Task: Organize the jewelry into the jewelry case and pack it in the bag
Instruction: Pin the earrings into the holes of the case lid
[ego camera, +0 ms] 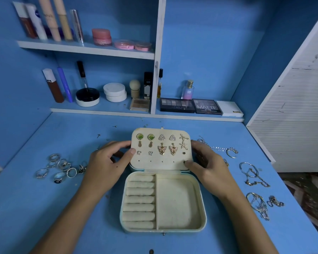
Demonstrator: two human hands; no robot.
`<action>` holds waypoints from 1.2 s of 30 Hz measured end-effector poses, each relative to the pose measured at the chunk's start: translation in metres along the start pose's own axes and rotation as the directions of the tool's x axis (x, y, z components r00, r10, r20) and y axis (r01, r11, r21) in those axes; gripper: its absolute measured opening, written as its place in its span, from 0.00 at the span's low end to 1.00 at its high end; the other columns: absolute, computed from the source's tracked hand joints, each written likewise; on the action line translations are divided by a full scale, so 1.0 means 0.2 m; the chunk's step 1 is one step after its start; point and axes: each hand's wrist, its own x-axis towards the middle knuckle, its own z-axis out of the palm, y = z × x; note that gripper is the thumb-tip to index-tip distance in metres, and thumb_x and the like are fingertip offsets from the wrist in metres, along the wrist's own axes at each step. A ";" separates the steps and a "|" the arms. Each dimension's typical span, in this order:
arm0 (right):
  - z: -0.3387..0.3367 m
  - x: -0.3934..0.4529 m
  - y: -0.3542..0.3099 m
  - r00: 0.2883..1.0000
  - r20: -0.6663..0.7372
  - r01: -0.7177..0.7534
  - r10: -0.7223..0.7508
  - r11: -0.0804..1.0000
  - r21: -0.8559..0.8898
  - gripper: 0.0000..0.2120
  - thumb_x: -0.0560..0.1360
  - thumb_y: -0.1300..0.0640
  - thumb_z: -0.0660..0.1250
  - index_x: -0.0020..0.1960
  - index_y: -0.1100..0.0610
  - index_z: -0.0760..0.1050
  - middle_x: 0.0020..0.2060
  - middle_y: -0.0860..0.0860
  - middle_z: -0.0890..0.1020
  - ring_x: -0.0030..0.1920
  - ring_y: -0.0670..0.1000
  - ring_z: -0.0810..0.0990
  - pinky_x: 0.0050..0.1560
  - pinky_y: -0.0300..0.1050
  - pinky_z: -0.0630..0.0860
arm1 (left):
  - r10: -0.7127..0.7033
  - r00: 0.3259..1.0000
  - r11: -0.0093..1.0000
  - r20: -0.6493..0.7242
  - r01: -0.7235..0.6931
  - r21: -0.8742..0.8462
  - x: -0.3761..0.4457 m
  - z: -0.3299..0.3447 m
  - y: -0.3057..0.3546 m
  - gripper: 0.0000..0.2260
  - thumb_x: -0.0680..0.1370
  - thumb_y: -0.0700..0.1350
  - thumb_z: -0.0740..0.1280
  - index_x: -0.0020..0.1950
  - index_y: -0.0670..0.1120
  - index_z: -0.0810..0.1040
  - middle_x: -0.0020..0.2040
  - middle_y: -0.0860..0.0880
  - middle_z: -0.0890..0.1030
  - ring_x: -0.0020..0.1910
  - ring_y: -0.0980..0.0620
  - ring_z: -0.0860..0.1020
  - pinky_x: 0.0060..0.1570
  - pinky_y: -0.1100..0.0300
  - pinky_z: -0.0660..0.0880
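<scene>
Hands grasp the open jewelry case (178,202) at mid-desk: left hand (106,163) and right hand (207,165) pinch the earring panel's (162,162) side edges, rings (62,168) left, chains (257,189) right, bare blue desk (53,208) near.

Jewelry case (178,202) lining: matt, seemingly velvety cloth.

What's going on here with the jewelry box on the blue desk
A person is sorting jewelry into an open jewelry case on a blue desk. Both hands hold the earring panel in the lid: the left hand at its left edge, the right hand at its right edge. Several pairs of earrings are already pinned on it. The ring rolls and the tray compartment are empty. The rings lie loose to the left and the necklaces and bracelets to the right. No bag is in view.
</scene>
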 end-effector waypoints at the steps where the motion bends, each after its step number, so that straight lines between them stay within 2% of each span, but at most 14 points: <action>1: 0.00 0.00 -0.01 1.000 0.000 0.008 -0.008 1.000 -0.018 0.23 0.75 0.60 0.71 0.69 0.51 0.75 0.64 0.40 0.77 0.65 0.39 0.75 0.68 0.43 0.72 | -0.002 1.000 1.000 0.004 0.002 0.005 0.00 0.00 0.00 0.09 0.76 0.46 0.72 0.55 0.54 0.84 0.48 0.59 0.83 0.45 0.59 0.80 0.41 0.70 0.73; 5: 0.01 0.01 -0.03 1.000 0.000 0.002 -0.002 1.000 0.018 0.19 0.76 0.63 0.70 0.64 0.48 0.77 0.61 0.38 0.80 0.60 0.37 0.78 0.64 0.39 0.75 | -0.016 1.000 1.000 0.005 0.016 0.011 0.00 0.00 0.01 0.09 0.76 0.46 0.72 0.55 0.54 0.84 0.48 0.60 0.83 0.45 0.59 0.80 0.42 0.68 0.75; 10: 0.01 0.01 -0.03 1.000 -0.008 -0.025 0.026 0.998 0.064 0.19 0.75 0.63 0.70 0.62 0.47 0.77 0.55 0.36 0.82 0.58 0.38 0.80 0.60 0.39 0.76 | -0.014 1.000 1.000 0.012 0.014 0.018 0.00 0.00 0.01 0.08 0.76 0.45 0.72 0.54 0.54 0.84 0.47 0.58 0.83 0.45 0.57 0.80 0.42 0.67 0.74; 13: 0.01 0.02 -0.03 0.999 -0.016 -0.033 0.033 0.999 0.042 0.20 0.75 0.62 0.71 0.64 0.50 0.77 0.55 0.38 0.83 0.57 0.38 0.80 0.60 0.39 0.76 | -0.020 1.000 1.000 0.014 0.020 0.022 0.00 0.00 0.01 0.08 0.76 0.45 0.72 0.54 0.53 0.84 0.47 0.58 0.83 0.45 0.57 0.80 0.42 0.68 0.74; 20: -0.01 0.02 -0.02 0.998 0.030 -0.054 0.052 0.996 0.077 0.19 0.75 0.62 0.72 0.63 0.49 0.76 0.53 0.38 0.84 0.56 0.39 0.81 0.60 0.39 0.77 | -0.111 0.993 0.990 0.028 0.113 -0.083 0.03 0.00 0.02 0.09 0.76 0.45 0.72 0.50 0.59 0.82 0.47 0.61 0.83 0.45 0.61 0.80 0.40 0.73 0.72; 24: -0.02 0.03 -0.01 0.997 0.051 -0.067 0.063 0.995 0.080 0.19 0.75 0.60 0.73 0.63 0.49 0.76 0.53 0.38 0.84 0.56 0.38 0.81 0.61 0.40 0.77 | -0.110 0.994 0.992 -0.012 0.109 -0.064 0.11 -0.03 0.04 0.05 0.78 0.47 0.70 0.52 0.56 0.83 0.47 0.61 0.84 0.47 0.62 0.81 0.41 0.75 0.70; 27: -0.02 0.04 0.00 0.996 0.054 -0.073 0.070 0.995 0.061 0.19 0.74 0.58 0.74 0.63 0.47 0.76 0.54 0.38 0.84 0.57 0.39 0.80 0.63 0.43 0.76 | -0.128 0.992 0.991 -0.018 0.127 -0.037 0.24 -0.04 0.07 0.05 0.79 0.49 0.68 0.50 0.57 0.83 0.41 0.58 0.84 0.42 0.60 0.80 0.37 0.71 0.71; 29: -0.03 0.04 0.01 0.995 0.058 -0.085 0.082 0.994 0.064 0.19 0.74 0.58 0.75 0.62 0.47 0.76 0.53 0.38 0.84 0.57 0.40 0.80 0.64 0.45 0.76 | -0.143 0.989 0.990 0.020 0.143 0.001 0.33 -0.03 0.07 0.05 0.79 0.50 0.67 0.48 0.56 0.84 0.41 0.55 0.84 0.43 0.56 0.81 0.38 0.66 0.74; 31: -0.03 0.05 0.02 0.994 0.064 -0.088 0.083 0.994 0.071 0.19 0.74 0.57 0.75 0.62 0.47 0.76 0.53 0.39 0.84 0.58 0.41 0.80 0.64 0.46 0.76 | -0.124 0.989 0.992 0.085 0.120 0.046 0.43 0.00 0.06 0.05 0.79 0.49 0.68 0.47 0.57 0.84 0.44 0.56 0.85 0.45 0.53 0.82 0.45 0.59 0.78; 33: -0.03 0.05 0.02 0.994 0.069 -0.084 0.079 0.994 0.072 0.18 0.73 0.57 0.75 0.61 0.47 0.76 0.53 0.39 0.84 0.58 0.41 0.80 0.64 0.47 0.76 | -0.061 0.983 0.988 0.175 0.035 0.150 0.50 0.03 0.04 0.05 0.79 0.46 0.69 0.49 0.55 0.84 0.46 0.59 0.84 0.46 0.57 0.82 0.50 0.64 0.76; 35: -0.03 0.05 0.03 0.994 0.073 -0.084 0.078 0.994 0.074 0.18 0.73 0.56 0.75 0.60 0.46 0.76 0.53 0.40 0.84 0.58 0.42 0.81 0.64 0.47 0.76 | -0.007 0.958 0.968 0.286 -0.065 0.243 0.57 0.06 0.02 0.06 0.78 0.42 0.70 0.51 0.51 0.84 0.46 0.58 0.83 0.46 0.61 0.80 0.47 0.71 0.72; 36: -0.03 0.05 0.04 0.994 0.073 -0.084 0.078 0.994 0.075 0.18 0.73 0.56 0.75 0.60 0.45 0.76 0.53 0.40 0.84 0.58 0.42 0.81 0.64 0.48 0.76 | 0.016 0.941 0.956 0.339 -0.114 0.271 0.59 0.08 0.01 0.05 0.78 0.41 0.71 0.52 0.48 0.85 0.46 0.56 0.83 0.45 0.59 0.79 0.46 0.72 0.71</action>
